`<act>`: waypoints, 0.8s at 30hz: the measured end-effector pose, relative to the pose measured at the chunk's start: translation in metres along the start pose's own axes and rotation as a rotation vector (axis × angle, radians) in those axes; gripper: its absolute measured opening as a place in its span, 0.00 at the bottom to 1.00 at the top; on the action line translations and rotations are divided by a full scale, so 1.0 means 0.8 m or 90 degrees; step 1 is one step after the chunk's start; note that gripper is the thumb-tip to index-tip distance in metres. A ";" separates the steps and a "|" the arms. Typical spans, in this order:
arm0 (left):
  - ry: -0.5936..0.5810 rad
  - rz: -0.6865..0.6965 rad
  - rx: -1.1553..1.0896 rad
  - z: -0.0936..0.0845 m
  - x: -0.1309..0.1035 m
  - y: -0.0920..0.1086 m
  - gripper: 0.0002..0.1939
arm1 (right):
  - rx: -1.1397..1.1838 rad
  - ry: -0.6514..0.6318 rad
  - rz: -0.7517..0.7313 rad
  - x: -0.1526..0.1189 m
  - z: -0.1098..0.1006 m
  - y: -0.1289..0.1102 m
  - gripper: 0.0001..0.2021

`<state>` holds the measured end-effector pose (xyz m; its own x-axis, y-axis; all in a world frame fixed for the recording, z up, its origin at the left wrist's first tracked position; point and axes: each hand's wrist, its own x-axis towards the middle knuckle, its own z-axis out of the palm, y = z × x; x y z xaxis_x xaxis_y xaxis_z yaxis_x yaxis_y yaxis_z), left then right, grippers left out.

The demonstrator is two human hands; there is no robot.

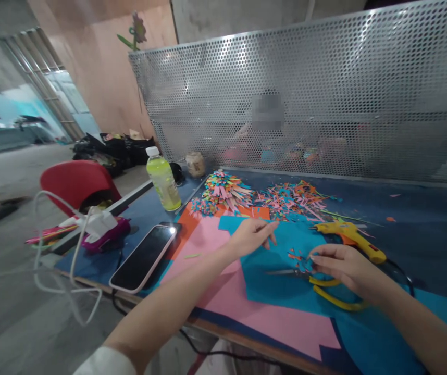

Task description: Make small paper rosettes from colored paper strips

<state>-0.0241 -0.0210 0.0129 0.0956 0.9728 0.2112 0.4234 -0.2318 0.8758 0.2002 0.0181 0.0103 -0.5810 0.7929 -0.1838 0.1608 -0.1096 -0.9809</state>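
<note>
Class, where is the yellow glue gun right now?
In the head view, the yellow glue gun lies on the right side of the table, just beyond the right hand, its nozzle pointing left.

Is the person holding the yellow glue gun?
No, the yellow glue gun lies just beyond the right hand, which pinches a small blue-and-orange piece instead.
</note>
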 end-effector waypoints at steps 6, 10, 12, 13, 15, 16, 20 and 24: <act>0.007 0.079 0.029 0.006 -0.004 0.000 0.26 | 0.114 -0.030 0.028 0.000 -0.002 -0.002 0.12; -0.152 0.171 0.004 0.019 -0.010 0.006 0.30 | 0.179 -0.041 0.037 -0.002 -0.002 -0.005 0.13; -0.175 0.182 -0.021 0.026 -0.012 0.009 0.24 | 0.175 -0.071 0.044 -0.005 0.000 -0.006 0.13; -0.175 0.186 -0.034 0.028 -0.013 0.010 0.21 | 0.170 -0.087 0.051 -0.006 0.001 -0.007 0.13; -0.160 0.195 -0.055 0.030 -0.014 0.012 0.16 | 0.172 -0.108 0.067 -0.009 0.004 -0.008 0.13; -0.150 0.199 -0.060 0.030 -0.014 0.012 0.14 | 0.181 -0.113 0.076 -0.009 0.004 -0.008 0.14; -0.125 0.214 -0.055 0.026 -0.013 0.013 0.11 | 0.206 -0.131 0.093 -0.009 0.004 -0.009 0.14; -0.129 0.211 -0.051 0.022 -0.013 0.014 0.09 | 0.197 -0.156 0.100 -0.011 0.000 -0.012 0.12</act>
<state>-0.0046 -0.0339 0.0129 0.3947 0.8246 0.4053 0.2683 -0.5254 0.8075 0.2040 0.0123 0.0210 -0.7475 0.5900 -0.3053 0.0370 -0.4218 -0.9059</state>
